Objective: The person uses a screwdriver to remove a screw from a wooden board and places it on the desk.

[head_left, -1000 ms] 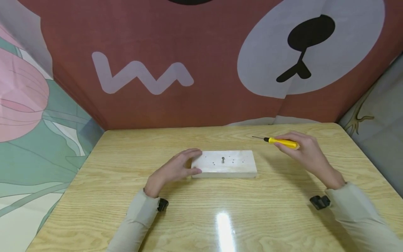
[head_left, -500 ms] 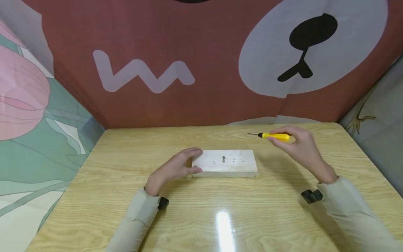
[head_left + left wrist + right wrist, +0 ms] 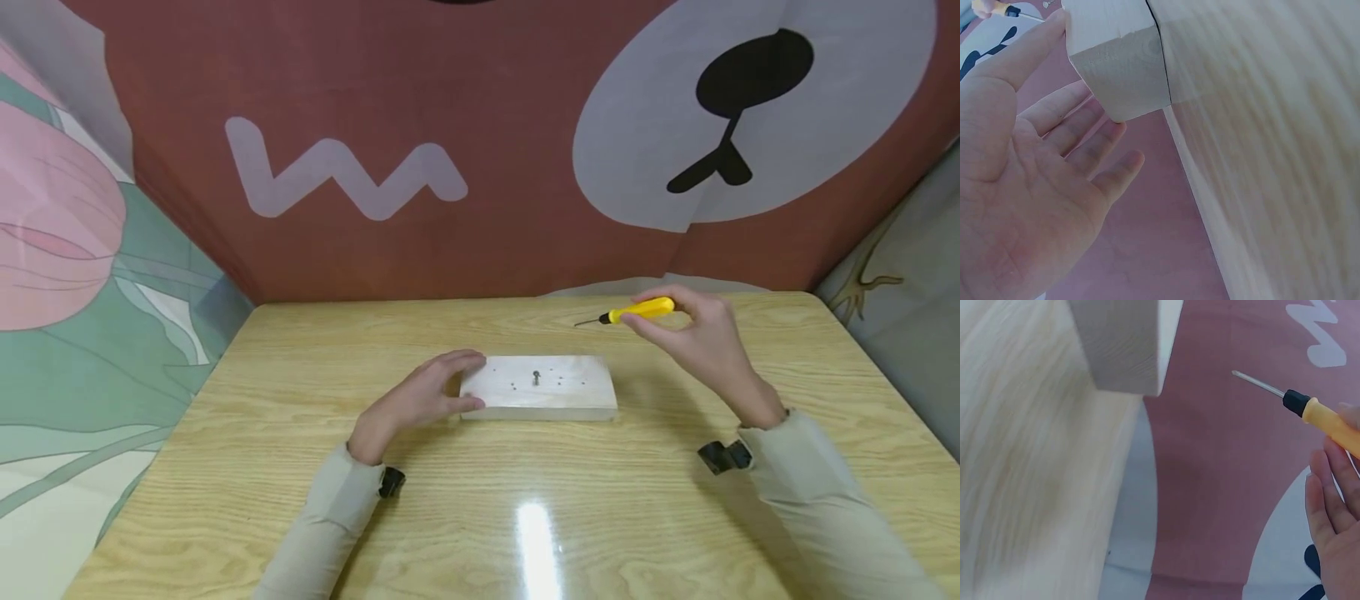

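Observation:
A pale wooden block lies flat on the table, with several small holes in its top. One screw stands upright near the middle of that top. My left hand holds the block's left end, thumb on the near side and fingers at the far side. Between thumb and fingers, my right hand pinches the yellow handle of a screwdriver, raised above the table to the right of and beyond the block. Its thin shaft points left and slightly down, apart from the screw. In the right wrist view, the screwdriver shows a bare tip.
The wood-grain table extends around the block. Behind it hangs a reddish-brown cloth with a cartoon face. Printed cloths flank the table: a floral one at left, a grey one at right.
My right hand has moved left and a little away with the screwdriver, whose tip has swung from level to slightly downward. My left hand stays on the block.

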Demonstrator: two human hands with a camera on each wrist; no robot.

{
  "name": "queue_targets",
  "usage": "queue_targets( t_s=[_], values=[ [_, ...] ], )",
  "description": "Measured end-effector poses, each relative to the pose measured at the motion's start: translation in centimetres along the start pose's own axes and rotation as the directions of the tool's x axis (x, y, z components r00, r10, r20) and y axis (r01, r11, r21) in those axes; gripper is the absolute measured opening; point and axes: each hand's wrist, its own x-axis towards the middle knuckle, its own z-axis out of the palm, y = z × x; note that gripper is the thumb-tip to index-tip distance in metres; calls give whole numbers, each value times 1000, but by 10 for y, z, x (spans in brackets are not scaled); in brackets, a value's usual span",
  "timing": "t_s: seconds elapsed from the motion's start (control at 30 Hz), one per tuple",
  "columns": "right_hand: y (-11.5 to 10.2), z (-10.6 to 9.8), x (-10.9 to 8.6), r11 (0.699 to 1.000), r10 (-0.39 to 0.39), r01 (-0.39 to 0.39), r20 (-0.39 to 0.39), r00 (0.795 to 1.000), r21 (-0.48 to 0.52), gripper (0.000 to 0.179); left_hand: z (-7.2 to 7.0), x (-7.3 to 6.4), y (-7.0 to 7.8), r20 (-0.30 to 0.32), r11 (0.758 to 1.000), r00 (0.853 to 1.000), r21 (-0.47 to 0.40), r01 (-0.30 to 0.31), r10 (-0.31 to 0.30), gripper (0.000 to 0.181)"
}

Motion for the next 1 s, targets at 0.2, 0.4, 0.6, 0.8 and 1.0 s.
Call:
queue_targets(
  t_s=[0.2, 0.4, 0.6, 0.8, 1.0],
  values=[
    [-11, 5, 8, 998, 26, -25, -13, 1000, 61, 29, 0, 0, 1, -9, 1000, 1000, -2, -1, 1, 68],
    [-20, 11, 13, 991, 28, -28, 4, 1000, 133, 27, 1, -1, 2, -7, 1000, 1000, -7, 1, -1, 68],
    [-28, 15, 18, 976, 28, -36, 40, 999, 213, 24, 1, -2, 2, -7, 1000, 1000, -5, 7, -7, 67],
    [-34, 21, 20, 963, 16, -39, 87, 996, 267, 23, 1, -2, 3, -1, 1000, 1000, -2, 11, -11, 67],
    [-38, 28, 21, 947, 8, -47, 122, 993, 318, 27, 0, -2, 3, 3, 1000, 1000, -2, 15, -15, 67]
  ],
)
